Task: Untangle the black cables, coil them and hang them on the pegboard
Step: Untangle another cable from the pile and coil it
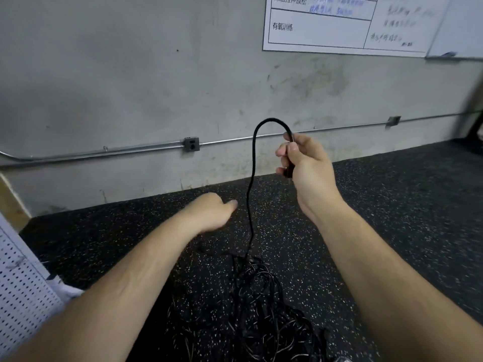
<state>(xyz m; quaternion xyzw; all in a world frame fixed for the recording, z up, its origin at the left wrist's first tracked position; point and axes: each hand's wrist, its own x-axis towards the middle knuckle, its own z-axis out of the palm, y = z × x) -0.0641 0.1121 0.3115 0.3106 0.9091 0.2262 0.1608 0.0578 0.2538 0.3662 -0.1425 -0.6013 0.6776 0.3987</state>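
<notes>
My right hand (303, 160) grips the plug end of a black cable (251, 178), held up at chest height. The cable arches over the fist and drops straight down into a tangled pile of black cables (251, 304) on the speckled floor. My left hand (213, 211) hovers lower, left of the hanging strand, fingers curled with the thumb pointing at the cable; it holds nothing and does not touch the strand. A white pegboard (23, 291) leans at the far left edge.
A grey concrete wall stands ahead with a metal conduit (104, 151) and an outlet box (191, 144). A whiteboard (339, 24) hangs at upper right. Black speckled rubber flooring (405, 205) spreads to the right.
</notes>
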